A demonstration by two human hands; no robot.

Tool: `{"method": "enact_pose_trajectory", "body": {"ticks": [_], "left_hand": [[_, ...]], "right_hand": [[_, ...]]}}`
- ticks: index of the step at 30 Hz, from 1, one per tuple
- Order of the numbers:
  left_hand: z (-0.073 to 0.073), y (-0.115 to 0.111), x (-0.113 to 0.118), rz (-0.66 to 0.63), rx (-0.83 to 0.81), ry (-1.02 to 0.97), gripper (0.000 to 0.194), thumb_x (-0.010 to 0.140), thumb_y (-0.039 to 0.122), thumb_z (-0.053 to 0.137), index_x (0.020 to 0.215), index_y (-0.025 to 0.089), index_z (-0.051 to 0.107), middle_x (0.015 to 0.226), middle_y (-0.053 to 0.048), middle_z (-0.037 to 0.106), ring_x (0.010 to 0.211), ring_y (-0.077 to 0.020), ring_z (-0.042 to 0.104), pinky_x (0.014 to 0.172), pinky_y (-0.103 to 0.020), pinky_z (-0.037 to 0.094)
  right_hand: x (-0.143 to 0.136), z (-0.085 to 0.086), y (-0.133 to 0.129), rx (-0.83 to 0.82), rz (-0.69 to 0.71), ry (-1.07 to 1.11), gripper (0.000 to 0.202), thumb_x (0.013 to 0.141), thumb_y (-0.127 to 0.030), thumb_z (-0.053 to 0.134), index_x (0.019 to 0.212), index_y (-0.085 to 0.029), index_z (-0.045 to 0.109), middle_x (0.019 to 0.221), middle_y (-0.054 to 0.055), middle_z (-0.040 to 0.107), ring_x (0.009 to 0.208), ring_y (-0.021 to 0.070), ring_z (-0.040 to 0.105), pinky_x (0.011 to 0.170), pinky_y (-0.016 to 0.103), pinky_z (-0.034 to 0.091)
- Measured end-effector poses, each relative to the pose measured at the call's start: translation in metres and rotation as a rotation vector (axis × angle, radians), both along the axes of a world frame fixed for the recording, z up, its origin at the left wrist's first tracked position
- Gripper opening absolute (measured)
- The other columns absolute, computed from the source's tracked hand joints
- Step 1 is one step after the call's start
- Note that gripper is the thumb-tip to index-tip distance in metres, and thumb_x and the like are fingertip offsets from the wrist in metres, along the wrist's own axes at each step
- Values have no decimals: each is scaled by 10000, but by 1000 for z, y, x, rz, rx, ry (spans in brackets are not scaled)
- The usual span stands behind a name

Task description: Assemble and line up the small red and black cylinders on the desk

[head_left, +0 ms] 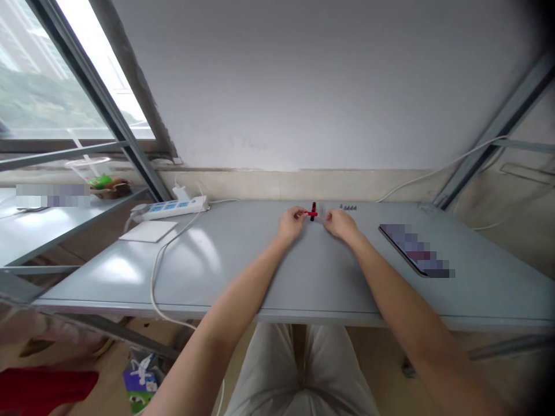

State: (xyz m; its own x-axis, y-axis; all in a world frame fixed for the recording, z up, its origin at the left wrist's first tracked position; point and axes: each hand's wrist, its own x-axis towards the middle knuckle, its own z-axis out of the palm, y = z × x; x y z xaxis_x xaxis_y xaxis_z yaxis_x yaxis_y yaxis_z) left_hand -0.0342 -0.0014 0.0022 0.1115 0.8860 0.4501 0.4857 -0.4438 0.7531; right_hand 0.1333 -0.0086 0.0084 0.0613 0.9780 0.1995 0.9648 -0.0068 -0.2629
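Note:
Toward the back of the grey desk, my left hand [292,224] pinches the end of a small red piece [311,214]. The red piece crosses in front of an upright black piece with a red tip [313,205]; whether they are joined I cannot tell. Just to their right, my right hand [340,223] has its fingers closed at a pale, see-through item [321,213], too blurred to name. Several small dark pieces [348,207] lie in a row behind my right hand. Both forearms reach across the desk.
A white power strip [176,208] and a flat white pad [148,231] lie at the left, with a white cable [158,260] running over the front edge. A dark phone-like device [411,251] lies at the right. Metal posts [489,127] frame the desk [243,254].

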Motion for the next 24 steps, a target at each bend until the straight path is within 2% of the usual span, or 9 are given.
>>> {"method": "enact_pose_trajectory", "body": {"ticks": [8,16,24], "left_hand": [[3,-1,-1,6,-45,-6,152,786,218,550,859,148,663,811,-64,670,718,-134,568,707,-258,441],[6,-6,1,-35,-73,7,143,772,209,560,853,141,656,799,-64,660,696,-122,553,684,-247,428],[-3,-1,4,-86,-104,17,141,760,225,572,842,145,653,757,-48,650,658,-113,530,662,-243,424]], "right_hand": [[2,0,0,-4,-40,27,180,712,-170,550,874,-181,626,883,91,659,830,201,599,674,259,401],[3,-1,0,82,25,14,145,724,-154,524,831,-188,615,818,76,655,780,191,588,639,252,384],[-6,2,-2,135,168,80,161,724,-158,559,880,-182,595,847,70,644,785,178,572,675,255,389]]}}
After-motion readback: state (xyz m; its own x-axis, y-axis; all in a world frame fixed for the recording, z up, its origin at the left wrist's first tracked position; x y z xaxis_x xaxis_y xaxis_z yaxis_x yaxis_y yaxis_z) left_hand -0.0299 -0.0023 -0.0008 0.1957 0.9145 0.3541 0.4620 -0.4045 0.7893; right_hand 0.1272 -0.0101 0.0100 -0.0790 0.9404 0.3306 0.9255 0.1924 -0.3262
